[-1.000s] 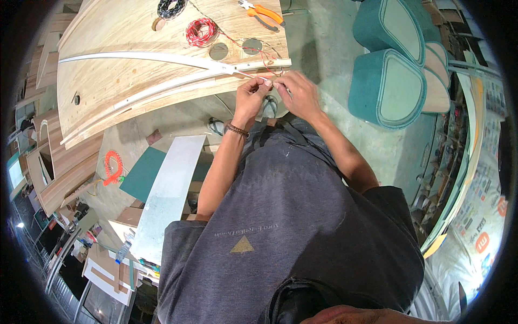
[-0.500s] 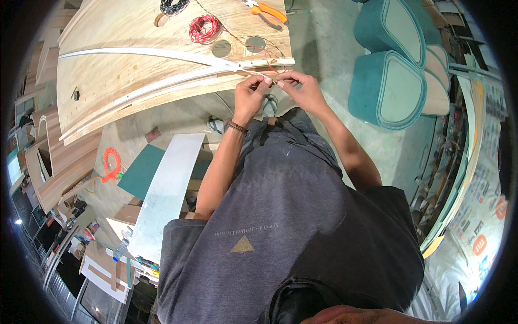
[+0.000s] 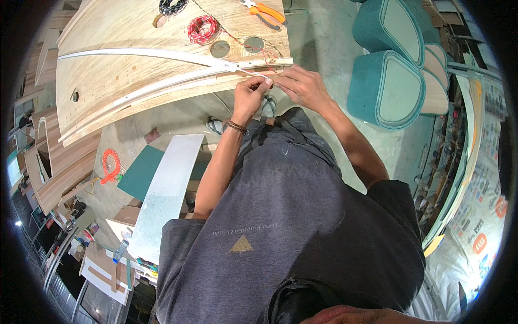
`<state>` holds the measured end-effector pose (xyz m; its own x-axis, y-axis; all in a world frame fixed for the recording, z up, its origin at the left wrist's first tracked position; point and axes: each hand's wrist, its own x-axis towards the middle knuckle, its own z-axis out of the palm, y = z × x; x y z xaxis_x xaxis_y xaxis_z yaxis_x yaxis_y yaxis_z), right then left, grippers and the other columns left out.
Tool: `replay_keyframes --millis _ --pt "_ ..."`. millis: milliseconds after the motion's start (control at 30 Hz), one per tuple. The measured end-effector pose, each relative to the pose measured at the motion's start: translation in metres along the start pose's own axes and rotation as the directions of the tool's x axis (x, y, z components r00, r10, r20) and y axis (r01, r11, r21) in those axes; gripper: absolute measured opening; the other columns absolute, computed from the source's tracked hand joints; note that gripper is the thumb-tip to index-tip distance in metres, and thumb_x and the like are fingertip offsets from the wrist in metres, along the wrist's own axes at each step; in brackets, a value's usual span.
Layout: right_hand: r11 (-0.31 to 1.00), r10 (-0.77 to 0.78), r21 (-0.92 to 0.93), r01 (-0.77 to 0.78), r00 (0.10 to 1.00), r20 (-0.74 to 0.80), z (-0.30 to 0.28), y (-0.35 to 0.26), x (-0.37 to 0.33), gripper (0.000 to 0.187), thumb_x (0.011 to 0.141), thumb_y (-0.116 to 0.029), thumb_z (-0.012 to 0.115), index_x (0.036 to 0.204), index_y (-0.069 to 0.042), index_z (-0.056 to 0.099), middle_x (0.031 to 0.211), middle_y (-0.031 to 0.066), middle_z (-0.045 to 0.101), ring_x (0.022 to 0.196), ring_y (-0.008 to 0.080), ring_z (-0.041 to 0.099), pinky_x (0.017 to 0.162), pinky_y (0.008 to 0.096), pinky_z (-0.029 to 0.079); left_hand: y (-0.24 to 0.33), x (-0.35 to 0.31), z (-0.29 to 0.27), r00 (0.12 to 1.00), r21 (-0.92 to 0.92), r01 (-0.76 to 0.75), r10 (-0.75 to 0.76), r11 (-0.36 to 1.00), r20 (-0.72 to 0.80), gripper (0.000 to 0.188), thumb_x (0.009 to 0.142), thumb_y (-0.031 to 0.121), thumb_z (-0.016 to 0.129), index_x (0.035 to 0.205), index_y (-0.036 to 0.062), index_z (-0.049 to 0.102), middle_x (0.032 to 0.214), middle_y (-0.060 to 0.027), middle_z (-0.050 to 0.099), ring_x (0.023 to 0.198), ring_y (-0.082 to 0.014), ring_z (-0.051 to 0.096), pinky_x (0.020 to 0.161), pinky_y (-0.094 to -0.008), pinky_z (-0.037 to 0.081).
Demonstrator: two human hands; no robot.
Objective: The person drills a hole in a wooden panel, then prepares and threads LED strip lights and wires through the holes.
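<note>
Thin white and red wires point(image 3: 252, 73) run from the end of a long white strip point(image 3: 156, 53) to my fingertips. My left hand point(image 3: 250, 97) pinches the wires between thumb and forefinger, just off the front edge of the wooden board. Close beside it, my right hand point(image 3: 306, 89) is closed at the wire ends, its fingertips nearly touching the left ones. The exact wire ends are too small to make out. A red wire loops behind the right hand from a red-and-white wire coil point(image 3: 203, 29) on the plywood board point(image 3: 108, 81).
Orange-handled pliers point(image 3: 264, 12) and a black wire coil point(image 3: 172, 5) lie on the board, which has round holes. Green upholstered pieces point(image 3: 386, 89) stand at right. At lower left are a pale panel point(image 3: 170, 189) and an orange coiled hose point(image 3: 111, 166).
My right hand has turned over, its back now facing up and its fingers curled more closely around the wire ends. My left hand keeps its pinch almost in place.
</note>
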<state>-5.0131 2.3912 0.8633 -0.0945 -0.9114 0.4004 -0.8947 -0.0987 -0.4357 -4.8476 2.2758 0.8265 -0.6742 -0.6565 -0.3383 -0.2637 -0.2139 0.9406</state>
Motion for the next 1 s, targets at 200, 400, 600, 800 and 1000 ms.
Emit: replay_keyframes --millis 200,400,600,800,1000 --pt "0.424 0.553 0.59 -0.687 0.713 0.432 0.02 0.007 -0.002 0.01 0.089 -0.014 0.069 0.097 -0.01 0.072 0.08 -0.0005 0.065 0.078 0.0148 0.064 0.062 0.0302 0.053 -0.005 0.0 0.0 0.996 0.074 -0.081 0.083 0.994 -0.018 0.022 0.091 0.02 0.076 0.096 -0.0013 0.075 0.078 -0.0043 0.072 0.072 -0.0088 0.061 0.067 -0.0265 0.05" --pt "-0.531 0.38 0.515 -0.673 0.354 0.854 0.03 0.013 -0.008 0.011 0.091 -0.017 0.071 0.094 -0.007 0.068 0.08 0.0004 0.064 0.069 0.0103 0.059 0.062 0.0265 0.051 -0.006 -0.004 0.002 0.989 0.118 -0.114 0.124 0.986 -0.082 0.02 0.095 0.02 0.072 0.097 0.0003 0.075 0.087 -0.0008 0.072 0.08 -0.0072 0.061 0.074 -0.0248 0.049" --pt "0.478 0.671 0.575 -0.664 0.698 0.25 0.01 -0.027 -0.002 0.014 0.086 -0.017 0.077 0.094 -0.007 0.07 0.086 0.0038 0.066 0.076 0.0147 0.064 0.066 0.0312 0.052 -0.006 -0.003 0.0 0.999 -0.107 0.001 -0.006 0.994 -0.04 0.019 0.096 0.019 0.071 0.098 -0.0002 0.074 0.089 -0.0014 0.071 0.083 -0.0078 0.062 0.076 -0.0242 0.049" --pt "0.944 0.29 0.212 -0.255 0.945 -0.154 0.015 -0.022 -0.005 0.014 0.086 -0.015 0.075 0.096 -0.006 0.071 0.089 0.0082 0.065 0.085 0.0283 0.065 0.069 0.0364 0.053 -0.002 -0.006 0.005 0.999 -0.187 -0.027 0.023 0.982 -0.026 0.018 0.096 0.017 0.071 0.097 -0.0003 0.075 0.09 -0.0011 0.071 0.083 -0.007 0.061 0.076 -0.0233 0.049" --pt "0.268 0.623 0.684 -0.679 0.663 0.415 0.027 -0.013 -0.01 0.012 0.093 -0.02 0.069 0.095 -0.008 0.068 0.08 0.0016 0.06 0.075 0.0171 0.06 0.066 0.0325 0.052 -0.001 -0.011 0.002 1.0 -0.129 0.013 -0.014 0.992 -0.006 0.017 0.096 0.017 0.071 0.095 0.0015 0.075 0.088 0.0008 0.07 0.081 -0.0067 0.058 0.076 -0.024 0.047"
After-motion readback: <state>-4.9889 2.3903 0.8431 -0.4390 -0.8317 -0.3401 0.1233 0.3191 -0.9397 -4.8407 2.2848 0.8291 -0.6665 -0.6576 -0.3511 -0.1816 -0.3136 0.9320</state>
